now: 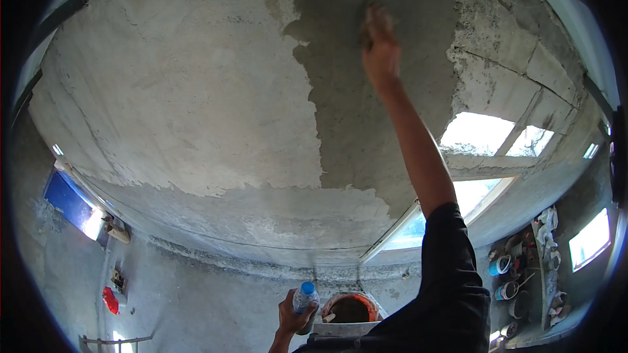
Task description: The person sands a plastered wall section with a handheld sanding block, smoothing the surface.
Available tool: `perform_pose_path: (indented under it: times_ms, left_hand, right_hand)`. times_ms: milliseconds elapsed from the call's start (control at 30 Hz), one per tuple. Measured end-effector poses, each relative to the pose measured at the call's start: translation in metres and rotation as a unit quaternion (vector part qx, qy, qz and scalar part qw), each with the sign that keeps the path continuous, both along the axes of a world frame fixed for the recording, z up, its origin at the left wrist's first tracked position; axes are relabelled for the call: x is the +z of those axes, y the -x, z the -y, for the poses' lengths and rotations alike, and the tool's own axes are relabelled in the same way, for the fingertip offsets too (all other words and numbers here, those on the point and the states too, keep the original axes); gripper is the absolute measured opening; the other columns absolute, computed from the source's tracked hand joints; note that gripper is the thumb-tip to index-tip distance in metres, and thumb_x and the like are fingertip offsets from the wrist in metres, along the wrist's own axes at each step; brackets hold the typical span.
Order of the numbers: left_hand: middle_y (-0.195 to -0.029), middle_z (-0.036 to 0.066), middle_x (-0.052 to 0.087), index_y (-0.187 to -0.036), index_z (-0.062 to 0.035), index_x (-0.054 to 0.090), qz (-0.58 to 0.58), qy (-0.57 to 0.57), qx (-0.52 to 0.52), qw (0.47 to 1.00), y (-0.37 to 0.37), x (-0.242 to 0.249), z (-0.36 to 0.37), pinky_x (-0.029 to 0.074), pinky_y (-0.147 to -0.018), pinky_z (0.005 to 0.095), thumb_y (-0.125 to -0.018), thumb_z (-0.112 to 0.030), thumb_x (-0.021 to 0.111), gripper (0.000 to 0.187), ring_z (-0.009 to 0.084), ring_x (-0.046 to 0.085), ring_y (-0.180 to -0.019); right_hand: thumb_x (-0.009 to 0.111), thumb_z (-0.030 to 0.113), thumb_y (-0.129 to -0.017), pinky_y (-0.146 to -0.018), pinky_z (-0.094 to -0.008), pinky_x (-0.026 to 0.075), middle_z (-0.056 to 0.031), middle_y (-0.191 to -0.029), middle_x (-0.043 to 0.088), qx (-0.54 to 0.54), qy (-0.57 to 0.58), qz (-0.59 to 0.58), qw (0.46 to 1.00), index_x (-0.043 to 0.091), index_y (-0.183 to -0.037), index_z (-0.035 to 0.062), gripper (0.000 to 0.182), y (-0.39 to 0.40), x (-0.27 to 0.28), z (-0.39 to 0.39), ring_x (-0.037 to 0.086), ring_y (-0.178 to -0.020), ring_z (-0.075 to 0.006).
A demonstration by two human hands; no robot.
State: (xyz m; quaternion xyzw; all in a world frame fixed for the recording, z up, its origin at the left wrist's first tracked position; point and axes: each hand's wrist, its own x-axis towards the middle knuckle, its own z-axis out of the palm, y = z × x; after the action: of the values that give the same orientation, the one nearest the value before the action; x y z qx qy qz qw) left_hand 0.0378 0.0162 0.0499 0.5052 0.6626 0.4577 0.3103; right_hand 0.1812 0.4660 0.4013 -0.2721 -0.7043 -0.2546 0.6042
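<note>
My left hand (292,316), low in the view, is wrapped around a clear plastic bottle (305,299) with a blue cap. High up, my right hand (382,52) reaches to the dark, wet-looking plaster (366,111) on the wall. Its fingers are bent around something brownish, blurred by motion; I cannot make out what it is. Lighter, drier plaster (196,78) covers the wall to the left, with a ragged border between the two. Just right of the bottle sits an orange-rimmed bucket (374,312) with dark, muddy-looking contents.
Rough bare wall (497,39) borders the wet patch on the right, above a bright window opening (477,134). Down at the right, buckets (506,291) stand near a cluttered plank (541,268). A red bag (110,300) lies on the floor at left, below a blue panel (67,199).
</note>
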Motion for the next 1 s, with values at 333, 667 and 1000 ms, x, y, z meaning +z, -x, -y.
perform_pose_path:
  times_ms: [333,667,1000]
  left_hand:
    - [-0.082,0.015,0.067,-0.100,-0.0043,0.055,0.028,-0.018,-0.015,0.999,-0.006,0.005,-0.010,0.053,-0.069,0.0389,-0.071,-0.035,0.076,0.047,0.0297,0.068,-0.077]
    - [-0.082,0.015,0.067,-0.100,-0.0038,0.055,0.017,-0.041,-0.012,0.999,-0.003,0.010,-0.015,0.053,-0.069,0.0375,-0.071,-0.035,0.076,0.048,0.0284,0.068,-0.077]
    - [-0.084,0.015,0.067,-0.102,-0.0036,0.055,0.003,0.007,0.002,1.000,0.004,0.001,0.001,0.053,-0.071,0.0382,-0.071,-0.035,0.076,0.049,0.0296,0.068,-0.080]
  right_hand:
    - [0.063,0.007,-0.074,-0.096,-0.0368,0.046,-0.0119,-0.134,0.045,0.014,0.066,0.152,0.986,0.049,-0.126,0.0063,0.054,0.045,-0.071,0.004,0.042,-0.126,-0.0296]
    - [0.057,0.001,-0.077,-0.101,-0.0343,0.042,-0.0128,-0.133,0.045,-0.132,-0.129,0.135,0.974,0.049,-0.125,0.0012,0.048,-0.009,0.002,-0.027,0.042,-0.125,-0.0291]
    - [0.056,-0.001,-0.078,-0.099,-0.0392,0.043,-0.0153,-0.135,0.044,-0.098,-0.005,-0.101,0.990,0.048,-0.127,0.0032,0.049,-0.039,0.000,-0.014,0.039,-0.127,-0.0341]
